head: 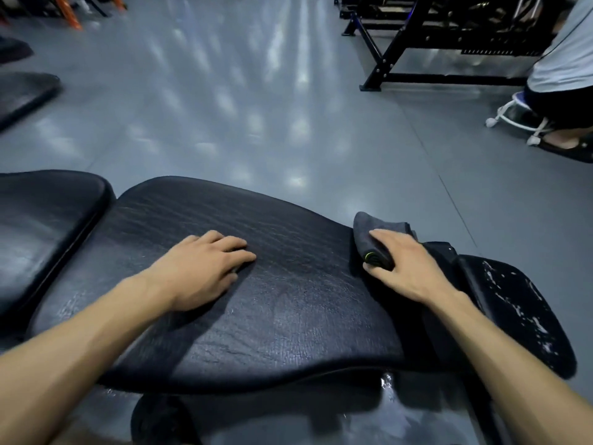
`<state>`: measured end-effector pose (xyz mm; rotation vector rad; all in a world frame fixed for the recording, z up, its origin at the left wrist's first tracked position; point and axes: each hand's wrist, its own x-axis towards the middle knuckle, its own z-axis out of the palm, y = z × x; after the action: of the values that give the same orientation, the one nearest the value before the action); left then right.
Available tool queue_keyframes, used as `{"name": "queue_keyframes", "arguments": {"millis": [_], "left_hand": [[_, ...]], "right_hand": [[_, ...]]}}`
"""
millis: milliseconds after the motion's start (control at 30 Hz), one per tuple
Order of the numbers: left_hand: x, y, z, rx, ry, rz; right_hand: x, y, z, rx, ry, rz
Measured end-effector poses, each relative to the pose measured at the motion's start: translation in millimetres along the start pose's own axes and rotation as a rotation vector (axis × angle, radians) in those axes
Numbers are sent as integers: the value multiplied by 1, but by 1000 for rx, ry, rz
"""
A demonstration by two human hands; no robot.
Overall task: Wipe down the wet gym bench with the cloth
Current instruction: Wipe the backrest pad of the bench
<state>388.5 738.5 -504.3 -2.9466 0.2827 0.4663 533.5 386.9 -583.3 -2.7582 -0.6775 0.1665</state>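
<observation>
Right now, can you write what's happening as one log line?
left hand: flat on bench pad | right hand: holding cloth at pad's right end | stage: wiping

Honestly there was nothing readable anywhere, no text, labels, brands or numbers. The bench (256,284), cloth (375,229) and rack (417,43) all showed no legible markings.
</observation>
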Motion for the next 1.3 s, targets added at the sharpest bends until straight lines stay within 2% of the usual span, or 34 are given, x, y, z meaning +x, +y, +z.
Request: {"name": "queue_keyframes", "arguments": {"millis": [133, 267, 400, 533, 667, 767, 867, 1000, 1100, 1233, 1300], "left_hand": [[-1, -27, 1, -210, -43, -17], [1, -49, 8, -252, -10, -7], [-8, -72, 17, -280, 48, -9], [-17, -94, 26, -287, 135, -50], [-18, -105, 30, -292, 151, -51], [-15, -111, 28, -306, 162, -53], [-15, -121, 30, -330, 180, -58], [-24, -132, 34, -329, 203, -50], [-33, -144, 36, -318, 230, -83], [-41, -163, 31, -341, 325, -198], [-43, -172, 28, -343, 372, -268]], "right_hand": [[23, 4, 9, -23, -35, 66], [56, -10, 19, -12, 36, 160], [88, -52, 24, 40, -5, 192], [133, -128, 37, 49, 31, 111], [163, -187, 45, 45, 35, -31], [147, -163, 39, 111, 54, -4], [117, -115, 33, 84, 45, 168], [118, -115, 30, 15, -18, 216], [152, -168, 33, -23, 4, 116], [212, -301, 57, -7, 21, -198], [219, -344, 63, 2, 34, -329]]}}
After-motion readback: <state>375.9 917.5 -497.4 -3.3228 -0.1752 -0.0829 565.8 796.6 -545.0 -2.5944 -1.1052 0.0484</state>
